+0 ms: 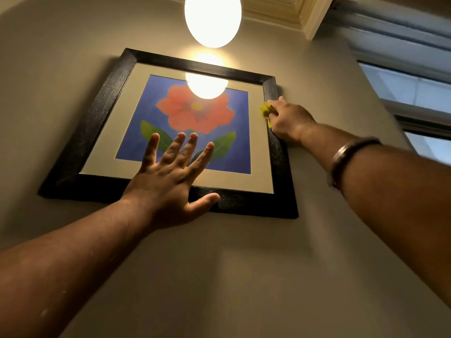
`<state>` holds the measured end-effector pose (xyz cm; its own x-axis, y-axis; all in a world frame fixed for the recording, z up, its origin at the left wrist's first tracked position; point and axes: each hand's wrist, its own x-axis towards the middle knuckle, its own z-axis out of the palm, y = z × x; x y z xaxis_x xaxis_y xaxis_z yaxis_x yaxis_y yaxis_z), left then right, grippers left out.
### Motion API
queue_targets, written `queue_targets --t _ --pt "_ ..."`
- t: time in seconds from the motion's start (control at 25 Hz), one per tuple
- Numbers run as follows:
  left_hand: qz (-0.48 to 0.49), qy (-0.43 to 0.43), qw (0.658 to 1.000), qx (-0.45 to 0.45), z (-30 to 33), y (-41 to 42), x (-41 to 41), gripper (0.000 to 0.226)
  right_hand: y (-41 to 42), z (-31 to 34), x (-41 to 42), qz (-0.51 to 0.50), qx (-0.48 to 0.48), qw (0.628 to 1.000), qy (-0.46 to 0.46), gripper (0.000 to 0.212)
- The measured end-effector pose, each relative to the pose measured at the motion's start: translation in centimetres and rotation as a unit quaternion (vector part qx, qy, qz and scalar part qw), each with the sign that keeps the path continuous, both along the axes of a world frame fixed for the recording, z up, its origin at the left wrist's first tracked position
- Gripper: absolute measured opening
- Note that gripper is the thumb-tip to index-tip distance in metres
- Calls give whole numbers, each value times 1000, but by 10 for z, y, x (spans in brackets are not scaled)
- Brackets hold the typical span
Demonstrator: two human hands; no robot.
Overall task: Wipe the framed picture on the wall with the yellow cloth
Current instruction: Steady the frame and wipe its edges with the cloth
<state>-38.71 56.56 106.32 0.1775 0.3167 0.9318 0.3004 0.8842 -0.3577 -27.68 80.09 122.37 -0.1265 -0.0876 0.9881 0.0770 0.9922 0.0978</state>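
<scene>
A framed picture (102, 113) hangs on the beige wall above me: a black frame, a cream mat, and a red flower on blue. My left hand (170, 176) lies flat with fingers spread over the lower glass and the bottom rail of the frame. My right hand (289, 120) is shut on a bunched yellow cloth (265, 111) and presses it against the right rail of the frame, near the upper right corner. Most of the cloth is hidden under the fingers. A dark bracelet sits on my right wrist.
A lit oval ceiling lamp (212, 19) hangs above the picture, and its glare reflects on the glass. A window (412, 91) with a blind fills the upper right. Bare wall stretches below and left of the frame.
</scene>
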Motion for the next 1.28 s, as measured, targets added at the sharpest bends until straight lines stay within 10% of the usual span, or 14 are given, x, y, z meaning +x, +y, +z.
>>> queue_targets --t 0.28,0.72,1.08,1.28 --pt "-31 -29 998 -41 1 -8 5 77 4 -190 -16 48 25 999 -2 54" --pt "-13 -19 999 -39 -1 -14 2 72 -10 -170 -14 24 367 926 -82 51" --pt "-2 -23 999 -24 1 -15 -1 73 -11 -31 -8 59 43 995 -66 69" --pt "-9 -10 999 -29 1 -14 -3 73 28 -190 -19 103 225 964 -93 78"
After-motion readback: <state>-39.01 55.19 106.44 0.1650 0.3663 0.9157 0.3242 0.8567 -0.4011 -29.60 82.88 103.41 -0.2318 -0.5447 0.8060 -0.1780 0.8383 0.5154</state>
